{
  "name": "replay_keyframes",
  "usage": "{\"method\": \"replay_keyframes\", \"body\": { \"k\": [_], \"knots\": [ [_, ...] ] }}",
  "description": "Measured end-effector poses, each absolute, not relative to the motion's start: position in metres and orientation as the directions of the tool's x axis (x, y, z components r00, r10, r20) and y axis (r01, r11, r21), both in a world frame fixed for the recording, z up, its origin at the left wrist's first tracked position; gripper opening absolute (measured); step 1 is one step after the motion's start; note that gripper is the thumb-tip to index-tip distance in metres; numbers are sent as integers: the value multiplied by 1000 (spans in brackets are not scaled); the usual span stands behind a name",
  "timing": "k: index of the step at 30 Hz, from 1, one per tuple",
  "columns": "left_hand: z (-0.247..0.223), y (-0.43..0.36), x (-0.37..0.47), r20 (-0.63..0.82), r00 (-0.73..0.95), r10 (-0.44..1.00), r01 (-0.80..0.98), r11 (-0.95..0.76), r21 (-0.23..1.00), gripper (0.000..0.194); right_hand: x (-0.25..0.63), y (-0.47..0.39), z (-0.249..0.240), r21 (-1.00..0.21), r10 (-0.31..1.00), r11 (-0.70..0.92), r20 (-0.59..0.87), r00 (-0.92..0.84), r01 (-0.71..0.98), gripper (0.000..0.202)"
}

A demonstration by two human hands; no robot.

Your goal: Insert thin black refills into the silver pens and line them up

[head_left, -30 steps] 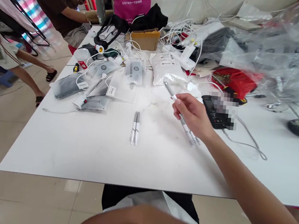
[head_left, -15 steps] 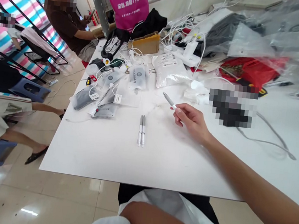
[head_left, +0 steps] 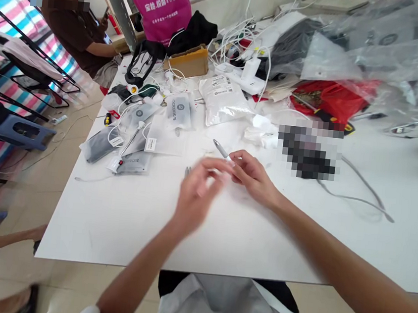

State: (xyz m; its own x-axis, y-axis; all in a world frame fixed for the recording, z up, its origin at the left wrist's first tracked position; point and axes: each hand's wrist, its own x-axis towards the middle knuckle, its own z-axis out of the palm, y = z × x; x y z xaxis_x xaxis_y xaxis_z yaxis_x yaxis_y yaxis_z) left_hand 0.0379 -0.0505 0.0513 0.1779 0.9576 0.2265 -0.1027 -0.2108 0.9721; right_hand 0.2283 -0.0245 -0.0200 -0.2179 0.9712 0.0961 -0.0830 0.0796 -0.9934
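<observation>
In my right hand point(head_left: 253, 178) is a white pen point(head_left: 221, 149) with a grey tip end, held between thumb and fingers above the white table point(head_left: 112, 226). My left hand point(head_left: 197, 195) is beside it, slightly blurred, with thumb and index finger curved and apart. Its fingertips come close to the pen; whether they touch it I cannot tell. Behind my left hand, the grey end of a pen point(head_left: 188, 171) lying on the table shows; the rest is covered.
Grey pouches in clear bags point(head_left: 130, 160) lie to the left. A white plastic package point(head_left: 225, 101), tangled white cables point(head_left: 229, 49) and a cardboard box point(head_left: 189, 64) are farther back. A blurred-out dark object point(head_left: 306, 152) with a grey cable is right. A person in brown point(head_left: 72, 32) sits at the far left.
My left hand has come into view and moved up to the pen in my right hand, covering most of the two pens lying on the table. The view has shifted slightly.
</observation>
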Motion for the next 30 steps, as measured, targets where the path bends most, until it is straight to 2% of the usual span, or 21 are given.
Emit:
{"method": "replay_keyframes", "body": {
  "k": [2,3,4,6,9,11,13,16,17,20,24,25,28,30],
  "knots": [
    [35,-29,20,186,190,964,-88,-172,981,33,228,-26,-19,-998,960,69,65,-273,6,39],
    [26,-21,12,163,205,965,-88,-148,985,44,228,-27,-17,-997,952,63,45,-304,50,40],
    [17,-15,5,124,285,950,-110,-96,989,51,227,-29,-16,-994,941,57,23,-337,92,42],
    [1,-11,-4,73,343,937,-154,-20,988,42,225,-32,-13,-984,918,60,-11,-397,167,46],
    [-15,-14,-6,2,230,973,-170,38,985,26,220,-36,-11,-957,900,112,-17,-436,269,50],
    [-18,-16,-7,-39,127,991,-123,55,991,27,217,-39,-11,-926,904,172,12,-428,337,47],
    [-18,-17,-9,-23,82,996,-91,30,995,35,215,-40,-13,-888,908,249,76,-411,386,42],
    [-15,-15,-15,33,168,985,-128,-11,992,61,216,-39,-17,-838,907,345,181,-380,424,35],
    [-14,-14,-16,31,217,976,-135,-1,991,64,218,-39,-19,-825,903,368,207,-377,429,33],
    [-13,-14,-19,-12,251,968,-68,30,997,46,221,-38,-23,-781,872,451,284,-398,432,28],
    [-13,-14,-19,21,243,970,-58,-8,998,61,222,-38,-28,-717,829,540,364,-424,441,23],
    [-14,-14,-19,23,269,963,-57,-8,998,57,222,-38,-29,-706,822,552,372,-431,443,23],
    [-15,-14,-20,-4,264,965,6,2,1000,26,222,-38,-31,-678,808,576,387,-444,457,20],
    [-15,-14,-20,-3,232,973,27,-4,1000,20,223,-38,-32,-663,820,562,369,-439,494,19]
  ]
}}
